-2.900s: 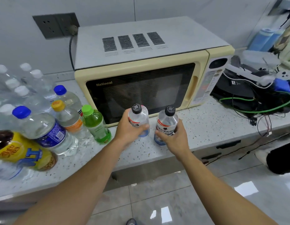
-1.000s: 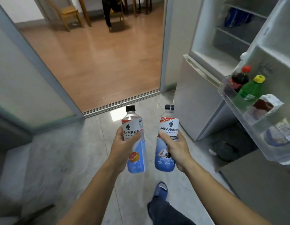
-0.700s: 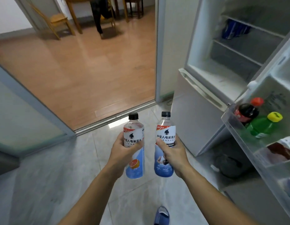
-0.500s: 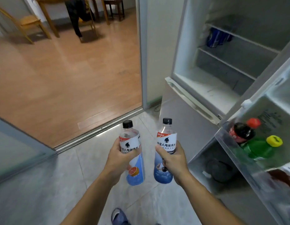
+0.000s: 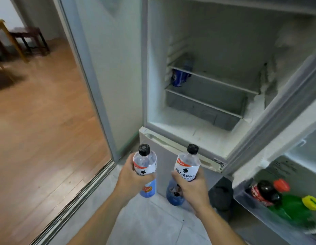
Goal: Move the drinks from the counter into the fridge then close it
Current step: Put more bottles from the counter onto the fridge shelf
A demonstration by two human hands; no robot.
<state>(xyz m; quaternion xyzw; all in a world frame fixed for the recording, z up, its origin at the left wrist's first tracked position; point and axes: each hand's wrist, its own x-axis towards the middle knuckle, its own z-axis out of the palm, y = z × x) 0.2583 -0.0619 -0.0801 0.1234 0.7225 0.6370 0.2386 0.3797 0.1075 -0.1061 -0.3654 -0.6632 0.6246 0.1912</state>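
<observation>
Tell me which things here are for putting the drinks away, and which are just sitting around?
For the job:
- left bottle, gripped by the left hand
- right bottle, gripped by the right hand
- open fridge
- fridge door

Just there:
- blue can on a shelf
- cola bottle and green bottle in the door
- dark stool

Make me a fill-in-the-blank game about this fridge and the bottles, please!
1. Each hand, the left hand and the right hand, holds one bottle with a ____ cap.
2. The fridge door stands ____.
3. The green bottle in the door shelf has a ____ cap.
4. On the wire shelf inside lies a ____ can.

Missing words: black; open; yellow; blue
</observation>
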